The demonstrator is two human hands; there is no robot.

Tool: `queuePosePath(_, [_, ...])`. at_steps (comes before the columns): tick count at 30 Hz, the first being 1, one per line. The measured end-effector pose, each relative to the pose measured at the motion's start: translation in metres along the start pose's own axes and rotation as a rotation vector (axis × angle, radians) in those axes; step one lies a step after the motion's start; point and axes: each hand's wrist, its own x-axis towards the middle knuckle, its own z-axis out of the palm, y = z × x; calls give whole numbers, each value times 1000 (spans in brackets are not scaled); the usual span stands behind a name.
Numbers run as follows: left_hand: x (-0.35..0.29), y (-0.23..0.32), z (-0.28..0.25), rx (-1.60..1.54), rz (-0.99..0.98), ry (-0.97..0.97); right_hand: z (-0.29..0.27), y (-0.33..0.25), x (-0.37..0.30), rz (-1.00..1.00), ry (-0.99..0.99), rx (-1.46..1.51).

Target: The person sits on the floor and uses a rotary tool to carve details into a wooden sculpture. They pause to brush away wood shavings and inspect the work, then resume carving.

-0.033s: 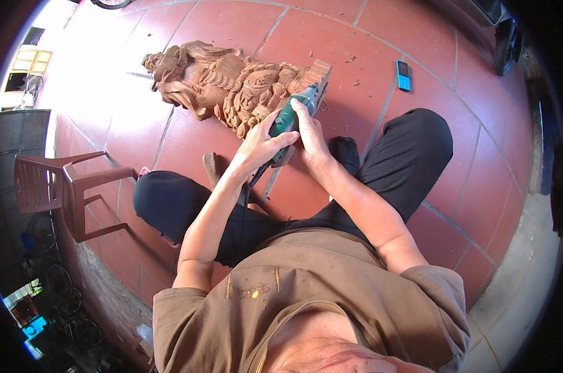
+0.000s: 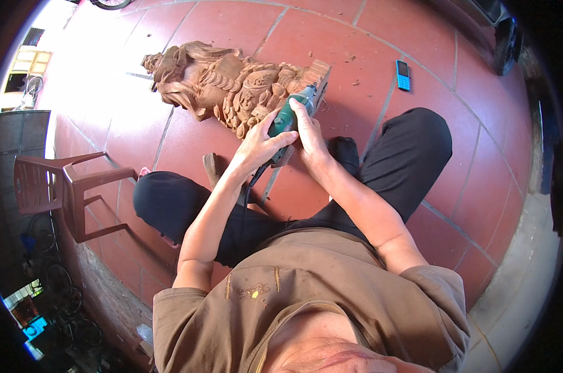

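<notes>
A carved wooden statue [image 2: 244,84] lies on its side on the red tiled floor, its base [image 2: 318,73] toward the right. Over the base end I hold a green rotary tool [image 2: 286,119] with a grey nose pointing up and to the right. My left hand [image 2: 259,142] wraps round the tool's body from the left. On its other side, my right hand [image 2: 310,133] grips it near the nose, thumb along the top. A dark cord runs down from its rear. The tool's bit is too small to make out, so I cannot tell whether it touches the wood.
My bent legs [image 2: 412,161] flank the work. A wooden piece [image 2: 212,168] lies by my left knee. A blue phone [image 2: 403,76] rests at the right; wood chips [image 2: 351,57] are scattered nearby. A brown plastic chair [image 2: 76,186] stands at the left, a dark wheel [image 2: 506,46] far right.
</notes>
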Motion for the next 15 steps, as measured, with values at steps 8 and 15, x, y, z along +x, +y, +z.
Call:
queuePosePath(8, [6, -14, -7, -41, 67, 40, 10, 3, 12, 22, -24, 40])
queuePosePath(15, [7, -14, -8, -20, 85, 44, 8, 7, 19, -9, -63, 51])
